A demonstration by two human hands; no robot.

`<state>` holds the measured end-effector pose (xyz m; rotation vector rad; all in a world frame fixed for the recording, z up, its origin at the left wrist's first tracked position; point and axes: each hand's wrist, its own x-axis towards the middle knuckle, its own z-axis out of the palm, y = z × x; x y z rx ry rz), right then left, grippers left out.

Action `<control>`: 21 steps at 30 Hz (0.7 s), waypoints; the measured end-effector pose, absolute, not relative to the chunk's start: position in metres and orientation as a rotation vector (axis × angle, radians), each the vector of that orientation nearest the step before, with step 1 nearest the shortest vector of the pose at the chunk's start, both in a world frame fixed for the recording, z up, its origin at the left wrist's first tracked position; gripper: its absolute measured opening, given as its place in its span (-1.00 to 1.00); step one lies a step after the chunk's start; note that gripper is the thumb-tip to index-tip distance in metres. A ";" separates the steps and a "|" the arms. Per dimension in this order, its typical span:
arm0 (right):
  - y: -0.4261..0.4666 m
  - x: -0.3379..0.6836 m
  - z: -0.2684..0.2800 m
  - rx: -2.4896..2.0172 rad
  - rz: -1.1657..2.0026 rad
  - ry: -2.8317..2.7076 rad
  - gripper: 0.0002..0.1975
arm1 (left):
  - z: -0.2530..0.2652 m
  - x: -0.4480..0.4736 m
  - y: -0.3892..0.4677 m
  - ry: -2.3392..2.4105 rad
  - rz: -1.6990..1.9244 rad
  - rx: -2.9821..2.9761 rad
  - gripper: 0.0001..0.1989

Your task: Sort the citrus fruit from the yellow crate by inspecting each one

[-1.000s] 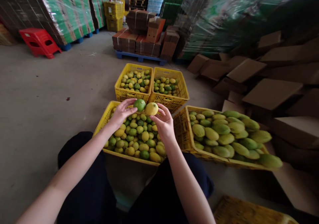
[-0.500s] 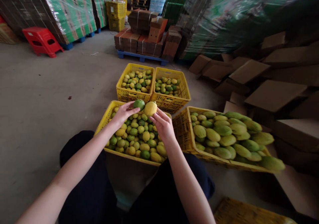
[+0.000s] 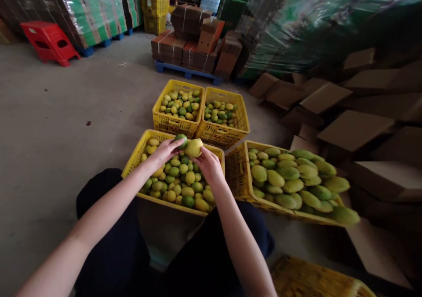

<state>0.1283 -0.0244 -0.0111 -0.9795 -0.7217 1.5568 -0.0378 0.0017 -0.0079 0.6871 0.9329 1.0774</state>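
Note:
My left hand [image 3: 163, 152] is closed around a green lemon [image 3: 180, 141], thumb on its near side. In my right hand [image 3: 211, 166], the fingertips grip a yellow lemon [image 3: 194, 148] from its right and underside. Side by side, the two fruits are held over the near yellow crate [image 3: 134, 159], and whether they touch I cannot tell. Mixed green and yellow lemons [image 3: 183, 169] fill much of that crate, which stands in front of my knees. My wrists and hands hide part of its contents.
Behind stand two yellow crates [image 3: 178, 122] [image 3: 221, 135] holding lemons. A crate [image 3: 244, 174] at right is heaped with large green-yellow fruits [image 3: 288, 173]. Flattened cartons [image 3: 356, 130] lie farther right. A red stool [image 3: 49, 42] and a blue pallet [image 3: 187, 71] of cardboard stand beyond.
Both hands, still holding their lemons, have moved slightly left. The yellow lemon appears turned a little in my right fingers. The whole view has shifted slightly.

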 end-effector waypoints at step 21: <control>-0.034 0.127 -0.012 -1.141 0.539 -1.351 -0.57 | 0.000 -0.052 -0.008 0.922 1.305 1.417 -0.42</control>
